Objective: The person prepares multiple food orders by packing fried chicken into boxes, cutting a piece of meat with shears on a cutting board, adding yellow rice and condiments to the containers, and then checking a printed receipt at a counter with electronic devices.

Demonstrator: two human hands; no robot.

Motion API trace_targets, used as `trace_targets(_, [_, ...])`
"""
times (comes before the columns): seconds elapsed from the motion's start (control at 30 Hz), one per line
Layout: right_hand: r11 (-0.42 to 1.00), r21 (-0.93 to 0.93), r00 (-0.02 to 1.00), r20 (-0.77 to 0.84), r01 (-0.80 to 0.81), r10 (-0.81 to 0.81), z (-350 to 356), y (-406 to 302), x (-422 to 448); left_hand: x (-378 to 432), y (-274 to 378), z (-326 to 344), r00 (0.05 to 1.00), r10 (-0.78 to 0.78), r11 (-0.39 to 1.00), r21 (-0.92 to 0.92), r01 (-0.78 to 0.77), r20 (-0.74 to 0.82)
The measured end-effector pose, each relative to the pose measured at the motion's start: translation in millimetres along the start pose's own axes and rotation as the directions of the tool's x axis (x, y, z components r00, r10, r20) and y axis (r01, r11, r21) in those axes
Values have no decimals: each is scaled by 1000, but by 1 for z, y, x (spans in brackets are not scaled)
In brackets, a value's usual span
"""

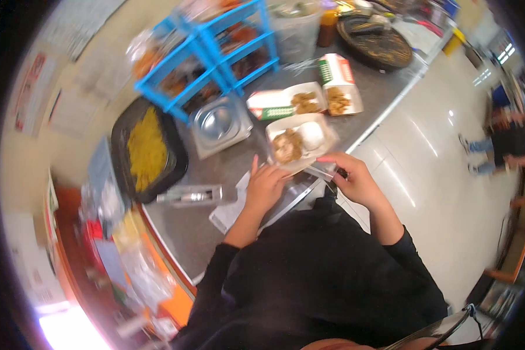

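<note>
An open paper food box [328, 127] lies before me near the table's edge, with a white mound of what looks like rice [310, 134] and a browned piece of food [287, 146] in it. The fingers of my left hand [267, 183] rest at its near side, above a white paper sheet [227, 215]. My right hand [353, 177] pinches a small clear plastic packet [322, 169] at the box's near right corner. Just beyond stand two more open boxes, one on the left [271, 105] and one on the right [336, 72], both holding browned pieces.
Left of the boxes are a metal container [221, 124], a black tray of yellow food [146, 148] and a clear plastic holder [197, 194]. Blue racks [232, 57], a large clear tub [295, 37] and a round dark tray [376, 43] stand behind. A person [507, 144] is at far right.
</note>
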State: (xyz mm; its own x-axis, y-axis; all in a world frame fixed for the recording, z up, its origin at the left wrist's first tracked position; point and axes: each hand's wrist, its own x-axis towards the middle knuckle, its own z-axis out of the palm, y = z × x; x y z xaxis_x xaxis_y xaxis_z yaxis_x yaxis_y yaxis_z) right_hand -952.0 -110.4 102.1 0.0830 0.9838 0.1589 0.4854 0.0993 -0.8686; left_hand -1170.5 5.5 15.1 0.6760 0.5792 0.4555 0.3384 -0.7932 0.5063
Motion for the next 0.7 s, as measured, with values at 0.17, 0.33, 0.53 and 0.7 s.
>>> trace_targets(0.17, [903, 424, 901, -415, 64, 131, -31, 45, -2, 4, -13, -8, 998, 7, 994, -111, 1, 66])
trace_targets(0.33, [893, 333, 898, -214, -302, 383, -5, 71, 34, -18, -49, -49, 952, -297, 905, -297, 304, 69])
trace_targets(0.53, [904, -127, 906, 68, -408, 418, 12, 211, 66, 67, -117, -4, 633, -578, 541, -339, 770, 515])
trace_targets(0.7, [896, -136, 858, 258, -423, 445, 50, 185, 72, 48, -117, -26, 247, -699, 455, 151, 877, 671])
